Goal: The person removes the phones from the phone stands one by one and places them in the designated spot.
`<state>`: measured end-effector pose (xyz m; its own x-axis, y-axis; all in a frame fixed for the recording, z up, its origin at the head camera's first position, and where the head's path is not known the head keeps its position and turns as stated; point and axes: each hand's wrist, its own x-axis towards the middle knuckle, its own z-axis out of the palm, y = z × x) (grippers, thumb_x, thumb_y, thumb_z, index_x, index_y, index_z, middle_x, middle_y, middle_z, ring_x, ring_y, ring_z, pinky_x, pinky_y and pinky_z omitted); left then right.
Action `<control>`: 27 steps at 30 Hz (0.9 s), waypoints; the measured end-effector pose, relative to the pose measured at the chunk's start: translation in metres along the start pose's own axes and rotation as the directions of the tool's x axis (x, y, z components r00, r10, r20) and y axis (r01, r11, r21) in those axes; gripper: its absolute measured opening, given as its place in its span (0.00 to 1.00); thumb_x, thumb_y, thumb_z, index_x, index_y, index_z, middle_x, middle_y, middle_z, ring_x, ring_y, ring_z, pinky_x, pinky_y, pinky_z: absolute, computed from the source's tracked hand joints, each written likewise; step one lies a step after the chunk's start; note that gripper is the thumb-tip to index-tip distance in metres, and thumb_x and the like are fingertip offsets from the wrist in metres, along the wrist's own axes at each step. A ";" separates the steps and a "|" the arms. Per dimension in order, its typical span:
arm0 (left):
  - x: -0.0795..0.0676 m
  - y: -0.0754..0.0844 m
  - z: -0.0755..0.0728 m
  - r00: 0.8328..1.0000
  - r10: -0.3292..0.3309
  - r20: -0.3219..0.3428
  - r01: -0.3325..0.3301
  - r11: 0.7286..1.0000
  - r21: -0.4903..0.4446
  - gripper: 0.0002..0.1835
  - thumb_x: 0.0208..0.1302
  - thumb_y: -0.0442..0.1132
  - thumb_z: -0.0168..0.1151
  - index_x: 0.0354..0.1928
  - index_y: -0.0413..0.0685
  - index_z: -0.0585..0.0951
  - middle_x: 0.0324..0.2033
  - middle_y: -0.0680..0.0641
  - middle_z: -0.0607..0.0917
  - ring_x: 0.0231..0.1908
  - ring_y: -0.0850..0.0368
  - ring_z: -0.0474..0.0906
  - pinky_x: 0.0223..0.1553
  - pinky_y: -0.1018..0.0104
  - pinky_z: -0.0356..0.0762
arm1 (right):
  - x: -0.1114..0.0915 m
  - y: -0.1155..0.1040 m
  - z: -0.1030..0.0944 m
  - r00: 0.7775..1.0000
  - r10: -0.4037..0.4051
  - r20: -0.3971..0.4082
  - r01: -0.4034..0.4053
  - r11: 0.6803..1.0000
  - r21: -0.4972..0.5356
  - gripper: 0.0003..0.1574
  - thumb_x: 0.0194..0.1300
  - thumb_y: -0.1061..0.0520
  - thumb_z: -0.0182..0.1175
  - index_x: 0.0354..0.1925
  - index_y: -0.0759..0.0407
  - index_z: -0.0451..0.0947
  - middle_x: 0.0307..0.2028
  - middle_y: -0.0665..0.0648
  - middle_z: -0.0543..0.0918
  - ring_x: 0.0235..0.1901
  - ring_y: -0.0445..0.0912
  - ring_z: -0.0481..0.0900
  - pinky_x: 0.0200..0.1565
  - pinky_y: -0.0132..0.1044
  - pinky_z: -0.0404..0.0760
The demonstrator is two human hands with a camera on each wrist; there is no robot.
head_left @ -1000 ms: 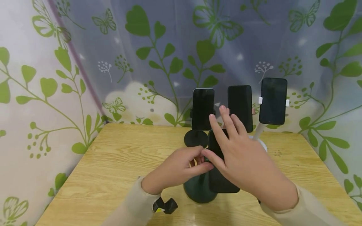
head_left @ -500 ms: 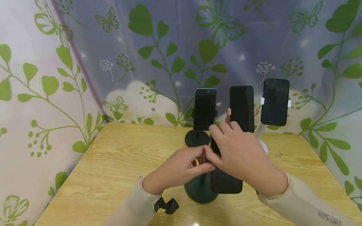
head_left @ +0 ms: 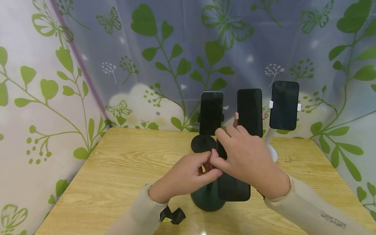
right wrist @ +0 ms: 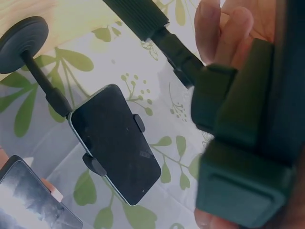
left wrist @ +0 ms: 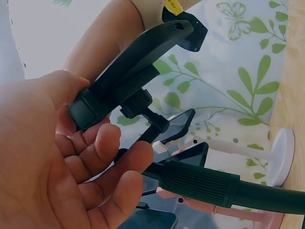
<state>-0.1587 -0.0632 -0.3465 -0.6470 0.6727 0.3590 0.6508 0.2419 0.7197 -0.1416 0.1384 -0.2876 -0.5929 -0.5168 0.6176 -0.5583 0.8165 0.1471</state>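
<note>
A dark smartphone [head_left: 234,189] sits in a dark green phone stand [head_left: 207,199] in front of me. My left hand [head_left: 185,178] pinches the green clamp [left wrist: 86,110] at the phone's left side between thumb and fingers, its other fingers loosely bent. My right hand [head_left: 246,158] covers the phone's upper part, fingers curled over it, thumb against the left fingertips. The right wrist view shows the holder's green clamp end [right wrist: 245,186] close up, with fingertips [right wrist: 205,219] beside it. The phone's top edge is hidden by the right hand.
Behind stand three more phones in stands: one in a black stand [head_left: 202,143], one with pink clamps [head_left: 249,111] and one in a white stand [head_left: 271,153]. They stand on a wooden table [head_left: 126,156] before a leaf-patterned curtain [head_left: 164,65].
My right hand's fingers, stretched out over the phone earlier, have bent down and in. The right wrist has moved slightly left; the left hand keeps its place at the clamp.
</note>
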 end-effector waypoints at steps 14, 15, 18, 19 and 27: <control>0.001 -0.003 0.003 0.995 0.090 -0.049 -0.086 0.993 0.086 0.05 0.72 0.47 0.64 0.37 0.59 0.80 0.25 0.64 0.78 0.25 0.70 0.73 0.28 0.71 0.74 | -0.002 0.000 0.007 0.999 0.005 -0.054 -0.006 1.000 -0.019 0.13 0.61 0.49 0.57 0.35 0.58 0.71 0.23 0.53 0.66 0.21 0.48 0.59 0.14 0.34 0.52; 0.001 -0.004 0.003 0.995 0.092 -0.044 -0.088 0.993 0.083 0.05 0.72 0.47 0.65 0.37 0.59 0.80 0.24 0.64 0.77 0.25 0.70 0.72 0.28 0.71 0.74 | -0.002 0.000 0.007 0.998 0.006 -0.055 -0.007 1.000 -0.017 0.13 0.61 0.49 0.57 0.35 0.58 0.71 0.24 0.53 0.66 0.22 0.48 0.59 0.14 0.34 0.52; 0.001 -0.006 0.003 0.995 0.094 -0.043 -0.091 0.994 0.065 0.06 0.71 0.46 0.65 0.34 0.59 0.80 0.20 0.63 0.75 0.22 0.70 0.70 0.26 0.72 0.72 | -0.002 -0.002 0.008 0.999 -0.002 -0.052 0.001 1.000 -0.010 0.12 0.61 0.49 0.55 0.34 0.57 0.71 0.23 0.52 0.65 0.22 0.48 0.58 0.14 0.33 0.51; 0.001 -0.007 0.003 0.994 0.099 -0.044 -0.096 0.994 0.059 0.07 0.71 0.46 0.66 0.33 0.59 0.80 0.19 0.63 0.74 0.21 0.70 0.69 0.25 0.72 0.71 | -0.002 -0.003 0.008 0.999 -0.004 -0.051 0.004 1.000 -0.009 0.13 0.61 0.49 0.55 0.34 0.58 0.70 0.23 0.52 0.64 0.22 0.48 0.58 0.14 0.33 0.51; 0.002 -0.013 0.000 0.980 0.190 -0.054 -0.186 0.980 0.072 0.04 0.67 0.42 0.69 0.34 0.56 0.83 0.21 0.63 0.78 0.16 0.73 0.64 0.19 0.76 0.67 | -0.001 -0.009 0.008 0.998 -0.015 -0.062 0.013 1.000 -0.025 0.13 0.63 0.49 0.49 0.32 0.59 0.68 0.23 0.53 0.62 0.22 0.48 0.57 0.15 0.33 0.52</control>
<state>-0.1681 -0.0648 -0.3549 -0.5316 0.6679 0.5209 0.7869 0.1621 0.5954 -0.1405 0.1302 -0.2956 -0.5477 -0.5119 0.6618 -0.5518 0.8156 0.1742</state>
